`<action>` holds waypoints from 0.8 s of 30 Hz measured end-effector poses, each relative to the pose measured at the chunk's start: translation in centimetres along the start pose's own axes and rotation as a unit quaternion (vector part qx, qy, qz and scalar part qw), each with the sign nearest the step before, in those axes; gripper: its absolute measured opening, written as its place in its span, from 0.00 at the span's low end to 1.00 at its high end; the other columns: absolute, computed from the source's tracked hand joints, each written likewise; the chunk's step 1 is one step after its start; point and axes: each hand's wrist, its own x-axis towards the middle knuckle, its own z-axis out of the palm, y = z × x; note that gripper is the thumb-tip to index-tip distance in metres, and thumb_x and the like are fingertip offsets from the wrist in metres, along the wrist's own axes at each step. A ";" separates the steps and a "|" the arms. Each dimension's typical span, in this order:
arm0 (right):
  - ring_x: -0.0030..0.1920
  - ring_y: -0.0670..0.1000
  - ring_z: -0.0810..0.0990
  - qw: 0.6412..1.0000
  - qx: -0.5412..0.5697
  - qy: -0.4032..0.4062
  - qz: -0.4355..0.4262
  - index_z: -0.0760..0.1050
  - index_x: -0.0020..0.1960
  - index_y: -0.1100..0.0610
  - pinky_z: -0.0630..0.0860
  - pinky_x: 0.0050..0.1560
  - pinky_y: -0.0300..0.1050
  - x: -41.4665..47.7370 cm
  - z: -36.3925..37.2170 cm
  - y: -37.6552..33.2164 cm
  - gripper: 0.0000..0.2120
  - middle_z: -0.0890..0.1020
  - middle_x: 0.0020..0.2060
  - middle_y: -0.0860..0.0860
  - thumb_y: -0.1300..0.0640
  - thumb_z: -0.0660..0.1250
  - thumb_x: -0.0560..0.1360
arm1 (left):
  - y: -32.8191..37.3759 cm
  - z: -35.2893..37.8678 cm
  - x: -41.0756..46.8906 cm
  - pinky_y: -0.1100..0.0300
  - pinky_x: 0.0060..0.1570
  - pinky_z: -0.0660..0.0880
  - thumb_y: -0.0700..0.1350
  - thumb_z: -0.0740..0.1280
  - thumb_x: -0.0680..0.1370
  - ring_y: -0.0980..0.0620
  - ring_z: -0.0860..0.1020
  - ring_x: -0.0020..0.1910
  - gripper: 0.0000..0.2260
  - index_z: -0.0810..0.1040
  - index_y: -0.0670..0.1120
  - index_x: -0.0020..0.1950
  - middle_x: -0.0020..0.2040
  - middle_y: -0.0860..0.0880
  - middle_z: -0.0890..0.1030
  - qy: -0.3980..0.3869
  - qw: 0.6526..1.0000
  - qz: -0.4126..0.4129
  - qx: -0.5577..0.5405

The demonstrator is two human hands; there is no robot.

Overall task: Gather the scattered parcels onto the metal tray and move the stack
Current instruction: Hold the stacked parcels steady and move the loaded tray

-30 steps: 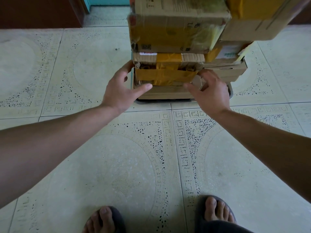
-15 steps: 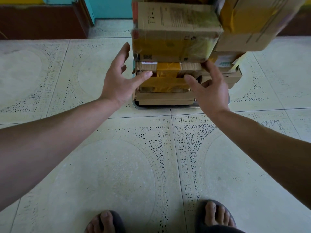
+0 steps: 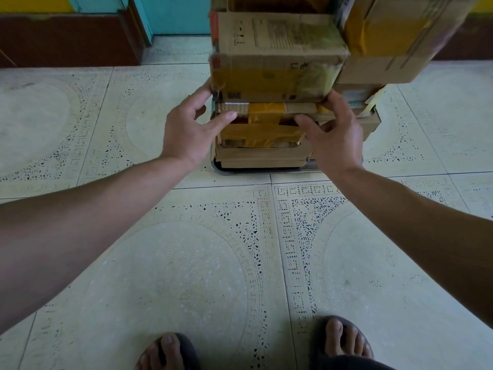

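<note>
Both hands have closed in on the stack since half a second ago, when my left hand was spread wide beside it. Now my left hand (image 3: pixel 190 128) wraps round the left end of the taped parcel (image 3: pixel 264 128). Its thumb lies across the front face, its fingers curl behind the side, and the index fingertip touches the lower corner of the large box (image 3: pixel 274 62) above. My right hand (image 3: pixel 334 134) grips the same parcel at its right end, thumb on the yellow tape and fingers curled up over the edge to the underside of the large box.

That parcel sits mid-stack, on the flat cartons (image 3: pixel 261 157) that rest on the metal tray (image 3: pixel 240 172), which stands on the tiled floor (image 3: pixel 186 263). A tilted carton (image 3: pixel 394 36) leans at the upper right of the pile. My feet, in dark sandals (image 3: pixel 344 343), stand well back from the tray.
</note>
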 end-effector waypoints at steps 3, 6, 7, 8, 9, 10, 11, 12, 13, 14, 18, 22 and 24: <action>0.38 0.48 0.82 1.000 0.000 0.007 0.008 0.71 0.68 0.48 0.79 0.42 0.44 0.0 -0.2 -0.1 0.26 0.80 0.54 0.41 0.44 0.71 0.73 | 0.2 0.0 -0.1 0.65 0.65 0.71 0.52 0.73 0.74 0.60 0.74 0.66 0.24 0.75 0.49 0.69 0.66 0.54 0.78 0.017 1.000 0.000 -0.009; 0.38 0.50 0.82 1.000 0.004 0.015 0.008 0.72 0.65 0.49 0.78 0.42 0.43 -0.1 -0.4 -0.2 0.22 0.80 0.53 0.41 0.46 0.72 0.73 | 0.3 0.1 -0.3 0.65 0.62 0.74 0.50 0.74 0.73 0.60 0.76 0.62 0.22 0.77 0.48 0.66 0.61 0.54 0.80 0.035 0.999 0.002 -0.022; 0.38 0.50 0.81 1.000 0.006 0.018 0.007 0.73 0.64 0.48 0.77 0.41 0.41 -0.2 -0.4 -0.2 0.21 0.80 0.52 0.41 0.46 0.72 0.73 | 0.3 0.1 -0.3 0.66 0.61 0.74 0.49 0.74 0.73 0.60 0.77 0.61 0.21 0.78 0.48 0.65 0.60 0.55 0.81 0.041 0.999 0.000 -0.028; 0.38 0.50 0.81 1.000 0.007 0.019 0.007 0.73 0.63 0.48 0.76 0.40 0.39 -0.2 -0.5 -0.3 0.20 0.81 0.51 0.41 0.47 0.72 0.73 | 0.3 0.1 -0.3 0.66 0.60 0.74 0.49 0.75 0.73 0.59 0.77 0.60 0.21 0.78 0.48 0.64 0.58 0.55 0.81 0.046 0.998 -0.003 -0.033; 0.38 0.50 0.81 1.000 0.010 0.020 0.007 0.73 0.62 0.48 0.76 0.39 0.37 -0.2 -0.5 -0.3 0.19 0.81 0.50 0.42 0.47 0.72 0.73 | 0.2 0.2 -0.3 0.66 0.59 0.75 0.49 0.75 0.73 0.58 0.78 0.60 0.21 0.78 0.47 0.64 0.58 0.55 0.81 0.049 0.998 -0.007 -0.035; 0.37 0.51 0.81 1.000 0.013 0.020 0.009 0.73 0.61 0.48 0.76 0.39 0.37 -0.3 -0.6 -0.4 0.19 0.81 0.49 0.42 0.48 0.73 0.73 | 0.2 0.2 -0.3 0.65 0.59 0.75 0.49 0.75 0.72 0.58 0.78 0.60 0.20 0.78 0.47 0.63 0.57 0.54 0.81 0.051 0.998 -0.009 -0.035; 0.37 0.51 0.81 1.000 0.017 0.021 0.009 0.72 0.59 0.47 0.76 0.38 0.37 -0.3 -0.6 -0.4 0.18 0.81 0.48 0.42 0.48 0.73 0.73 | 0.2 0.2 -0.3 0.65 0.58 0.75 0.49 0.75 0.72 0.57 0.78 0.59 0.20 0.78 0.47 0.62 0.57 0.54 0.81 0.052 0.998 -0.010 -0.035; 0.37 0.51 0.81 1.000 0.020 0.022 0.009 0.72 0.58 0.46 0.76 0.38 0.37 -0.3 -0.5 -0.4 0.16 0.81 0.47 0.42 0.48 0.73 0.73 | 0.2 0.2 -0.3 0.65 0.58 0.76 0.49 0.76 0.72 0.57 0.78 0.59 0.19 0.77 0.48 0.61 0.56 0.54 0.81 0.054 0.998 -0.011 -0.034; 0.37 0.52 0.81 0.999 0.022 0.024 0.009 0.71 0.56 0.45 0.76 0.38 0.37 -0.4 -0.5 -0.5 0.16 0.81 0.47 0.41 0.49 0.73 0.73 | 0.2 0.2 -0.3 0.64 0.58 0.76 0.50 0.76 0.72 0.57 0.78 0.59 0.18 0.77 0.49 0.59 0.56 0.54 0.81 0.055 0.998 -0.012 -0.034; 0.37 0.52 0.81 0.999 0.024 0.025 0.008 0.70 0.55 0.44 0.76 0.38 0.37 -0.4 -0.5 -0.6 0.15 0.80 0.46 0.41 0.49 0.73 0.73 | 0.2 0.2 -0.3 0.63 0.58 0.76 0.50 0.76 0.71 0.56 0.78 0.58 0.18 0.76 0.50 0.58 0.56 0.53 0.81 0.057 0.998 -0.013 -0.034; 0.37 0.53 0.81 0.999 0.032 0.031 0.006 0.69 0.53 0.44 0.78 0.41 0.45 -0.5 -0.4 -0.7 0.15 0.80 0.46 0.41 0.50 0.73 0.72 | 0.4 0.2 -0.3 0.62 0.57 0.77 0.49 0.76 0.71 0.58 0.79 0.56 0.16 0.75 0.52 0.55 0.54 0.53 0.81 0.066 0.997 -0.013 -0.037; 0.37 0.53 0.81 0.999 0.037 0.037 0.007 0.68 0.52 0.44 0.79 0.42 0.47 -0.5 -0.4 -0.7 0.16 0.81 0.46 0.43 0.50 0.74 0.72 | 0.6 0.2 -0.4 0.64 0.55 0.77 0.49 0.76 0.71 0.59 0.79 0.55 0.16 0.74 0.52 0.54 0.53 0.53 0.80 0.073 0.997 -0.010 -0.029; 0.37 0.53 0.81 0.999 0.038 0.037 0.008 0.68 0.52 0.44 0.79 0.43 0.49 -0.6 -0.4 -0.7 0.16 0.82 0.46 0.44 0.50 0.74 0.72 | 0.6 0.2 -0.4 0.64 0.55 0.77 0.49 0.76 0.71 0.59 0.79 0.55 0.16 0.73 0.53 0.53 0.53 0.54 0.80 0.074 0.997 -0.010 -0.024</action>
